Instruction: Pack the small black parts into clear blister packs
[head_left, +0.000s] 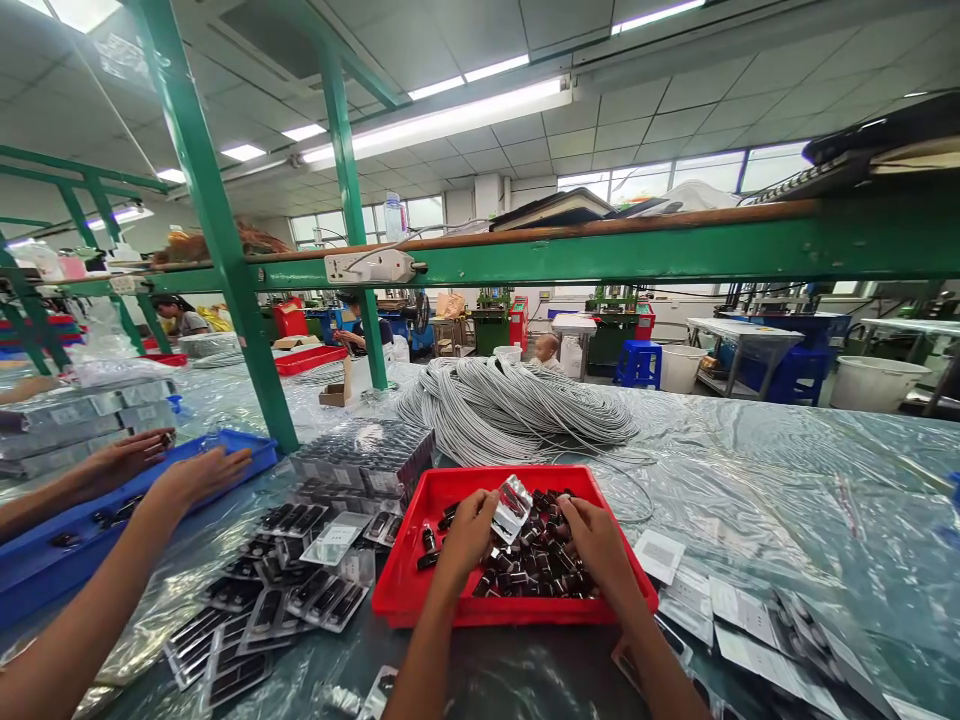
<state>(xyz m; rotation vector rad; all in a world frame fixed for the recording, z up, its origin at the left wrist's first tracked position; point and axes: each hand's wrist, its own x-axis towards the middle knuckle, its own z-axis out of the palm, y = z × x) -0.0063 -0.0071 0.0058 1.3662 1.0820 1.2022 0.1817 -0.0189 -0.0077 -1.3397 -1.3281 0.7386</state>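
My left hand (471, 535) pinches a small clear plastic blister tray (513, 510), tilted above a red tray (427, 612). A heap of small glossy black parts (536, 570) lies in the red tray; their exact kind is too small to tell. My right hand (596, 540) is at the heap's right side, fingers closed at its edge. What those fingertips hold, if anything, is hidden. A few black parts (429, 542) lie apart on the tray's left side.
Filled blister packs (330, 595) lie left of the red tray, with stacked packs (367, 455) behind. More packs (750, 610) spread right. A grey cable coil (517, 405) lies beyond. Another person's hands (202, 475) work over a blue tray (259, 455). A green post (240, 300) rises nearby.
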